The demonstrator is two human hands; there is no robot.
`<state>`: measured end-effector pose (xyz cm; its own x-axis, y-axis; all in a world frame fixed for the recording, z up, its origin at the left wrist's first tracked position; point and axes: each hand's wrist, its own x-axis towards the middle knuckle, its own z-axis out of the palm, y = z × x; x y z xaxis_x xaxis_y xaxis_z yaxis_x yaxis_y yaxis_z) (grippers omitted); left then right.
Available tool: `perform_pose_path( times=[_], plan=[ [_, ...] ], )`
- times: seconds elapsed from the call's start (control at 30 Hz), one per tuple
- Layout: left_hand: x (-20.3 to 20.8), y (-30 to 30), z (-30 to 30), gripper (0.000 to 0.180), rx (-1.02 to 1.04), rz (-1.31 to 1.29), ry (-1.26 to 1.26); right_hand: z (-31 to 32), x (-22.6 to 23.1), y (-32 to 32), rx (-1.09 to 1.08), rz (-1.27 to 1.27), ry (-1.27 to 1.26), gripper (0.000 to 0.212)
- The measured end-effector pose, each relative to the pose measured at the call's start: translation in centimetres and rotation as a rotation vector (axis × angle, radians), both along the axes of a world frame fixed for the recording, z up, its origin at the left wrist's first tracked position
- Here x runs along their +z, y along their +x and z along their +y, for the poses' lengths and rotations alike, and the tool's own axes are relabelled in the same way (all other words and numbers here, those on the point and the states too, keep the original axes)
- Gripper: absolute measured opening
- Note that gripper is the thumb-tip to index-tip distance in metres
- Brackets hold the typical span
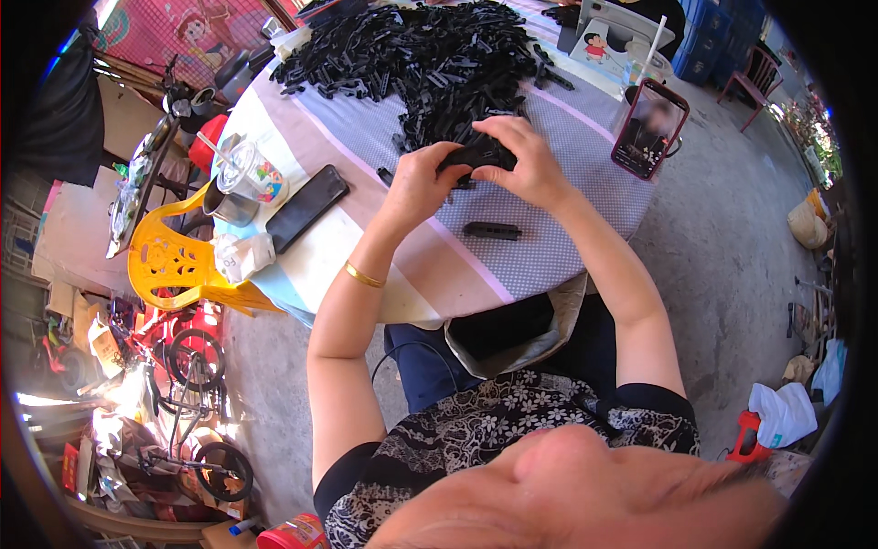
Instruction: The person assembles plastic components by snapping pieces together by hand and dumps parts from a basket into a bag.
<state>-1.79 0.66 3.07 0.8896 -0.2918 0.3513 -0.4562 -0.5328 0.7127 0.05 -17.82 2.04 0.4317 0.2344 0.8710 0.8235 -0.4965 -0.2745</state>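
Observation:
Both my hands meet over the table at the near edge of a big pile of black plastic parts. Between them is a small dark bunch of black plastic pieces; how many pieces it has cannot be made out. My left hand grips its left side with bent fingers and thumb. My right hand curls round the right side, its fingers arched over the top. One long, narrow black plastic part lies by itself on the cloth, nearer to me than the hands.
A black phone lies left on the round cloth-covered table, by a lidded cup and a white crumpled bag. Another phone stands upright at right. Below the table edge an open bag rests at my lap. A yellow chair stands left.

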Motion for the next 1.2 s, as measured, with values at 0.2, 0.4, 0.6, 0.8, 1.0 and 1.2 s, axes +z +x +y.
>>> perform_pose_path(
  times=[0.2, 0.4, 0.6, 0.8, 1.0, 1.2],
  plan=[
    [0.0, -0.2, 0.2, 0.021, -0.076, -0.163, 0.036, -0.5, -0.3, 0.0, 0.257, 0.457, -0.038, 0.030],
    [0.5, -0.4, 0.1, 0.021, -0.100, -0.104, 0.028, -0.6, -0.5, -0.1, 0.215, 0.367, -0.041, 0.026],
    [0.1, 0.1, 0.5, 0.022, -0.156, 0.140, -0.101, -0.9, -0.5, 0.2, 0.194, 0.357, -0.118, 0.025],
    [0.0, -0.7, -0.1, 0.024, -0.337, 0.012, 0.179, -1.4, -0.8, 1.3, 0.669, 0.790, 0.484, 0.030],
    [-0.4, -1.6, -1.0, 0.030, -0.524, 0.043, 0.295, -0.8, -2.1, 1.3, 0.155, 0.367, -0.119, 0.010],
    [-1.6, 0.8, 0.0, 0.021, 0.044, -0.410, 0.251, 0.3, -2.8, 0.5, 0.003, 0.176, -0.444, 0.018]
  ],
)
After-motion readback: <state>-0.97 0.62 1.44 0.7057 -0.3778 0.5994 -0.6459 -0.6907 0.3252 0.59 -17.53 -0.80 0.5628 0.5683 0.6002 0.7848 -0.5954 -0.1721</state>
